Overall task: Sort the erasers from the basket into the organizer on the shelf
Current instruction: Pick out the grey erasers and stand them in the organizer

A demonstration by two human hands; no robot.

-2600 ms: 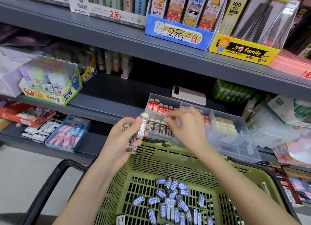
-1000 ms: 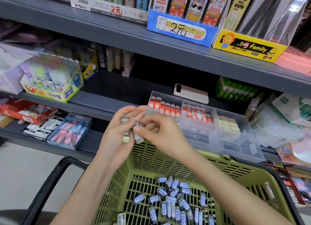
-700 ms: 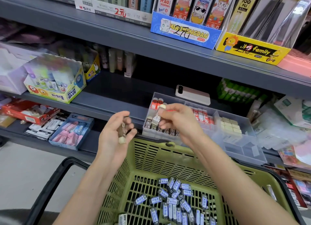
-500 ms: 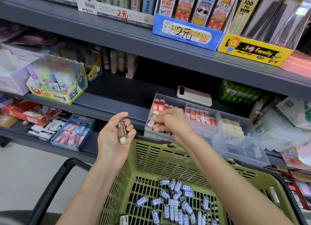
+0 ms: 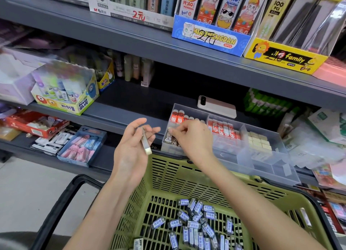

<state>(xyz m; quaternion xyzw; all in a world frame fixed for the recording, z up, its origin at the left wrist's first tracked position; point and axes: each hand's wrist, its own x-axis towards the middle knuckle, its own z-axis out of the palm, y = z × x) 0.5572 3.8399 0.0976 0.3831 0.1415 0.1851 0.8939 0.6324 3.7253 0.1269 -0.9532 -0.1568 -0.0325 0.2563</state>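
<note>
In the organizer's (image 5: 262,175) left compartment, our right hand (image 5: 194,139) pinches 1 eraser (image 5: 169,129) down against the 2B row (image 5: 171,140). Our left hand (image 5: 131,152), just beside the organizer, pinches 1 spare eraser (image 5: 146,145), nearly upright, with the outer fingers spread. Below is 1 green basket (image 5: 177,175), with many blue-sleeved erasers (image 5: 194,223) loose on its floor. Behind the organizer, 1 phone (image 5: 217,107) lies on the shelf (image 5: 121,107).
</note>
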